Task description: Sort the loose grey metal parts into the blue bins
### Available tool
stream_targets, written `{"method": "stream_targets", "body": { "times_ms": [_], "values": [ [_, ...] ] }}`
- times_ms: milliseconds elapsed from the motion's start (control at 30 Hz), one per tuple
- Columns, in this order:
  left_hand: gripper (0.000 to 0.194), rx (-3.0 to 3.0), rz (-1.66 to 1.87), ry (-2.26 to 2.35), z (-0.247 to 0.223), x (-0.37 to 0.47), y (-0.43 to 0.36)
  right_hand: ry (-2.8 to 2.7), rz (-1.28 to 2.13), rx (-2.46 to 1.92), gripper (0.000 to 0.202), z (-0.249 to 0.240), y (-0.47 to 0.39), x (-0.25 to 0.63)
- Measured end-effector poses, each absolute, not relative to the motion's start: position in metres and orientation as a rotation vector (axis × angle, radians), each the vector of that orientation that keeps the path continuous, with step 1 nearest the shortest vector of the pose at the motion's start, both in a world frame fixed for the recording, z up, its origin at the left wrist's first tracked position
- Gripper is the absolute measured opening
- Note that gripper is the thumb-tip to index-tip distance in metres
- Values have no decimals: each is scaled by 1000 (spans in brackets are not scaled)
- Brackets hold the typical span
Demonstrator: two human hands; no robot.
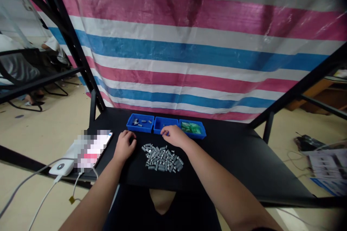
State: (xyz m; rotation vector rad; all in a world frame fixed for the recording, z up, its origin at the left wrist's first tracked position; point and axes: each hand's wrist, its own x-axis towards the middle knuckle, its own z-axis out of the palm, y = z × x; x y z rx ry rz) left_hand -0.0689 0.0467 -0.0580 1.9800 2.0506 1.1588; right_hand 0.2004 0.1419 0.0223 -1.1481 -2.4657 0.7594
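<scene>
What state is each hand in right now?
Left hand: loosely open on the black table, nothing visible in it.
Right hand: fingers at the middle blue bin; grip cannot be told.

The pile of small parts lies on the worktop; behind the pile, three trays stand in a row: the left tray, behind and to its left, holds a few loose pieces; the middle tray is straight behind it; the right tray, behind and to its right, holds packets; well left of the pile lie a phone and, farther left, a power bank; behind pile and trays hangs a sheet.
</scene>
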Motion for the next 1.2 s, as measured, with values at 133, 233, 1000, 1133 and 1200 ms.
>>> {"method": "stream_targets", "body": {
  "times_ms": [133,233,1000,1133,1200],
  "values": [
    [8,1981,1167,2049,-59,-69,48,-2728,777,-1198,28,4,140,220],
    [9,1982,1171,2049,-59,-69,48,-2764,839,-1175,23,0,138,223],
    [9,1988,1166,2032,-64,-72,49,-2511,699,-1377,13,27,143,217],
    [8,1997,1172,2032,-63,-72,49,-2264,539,-1435,26,31,148,223],
    [8,2002,1176,2026,-63,-72,49,-2339,548,-1452,22,31,144,228]
  ]
}}
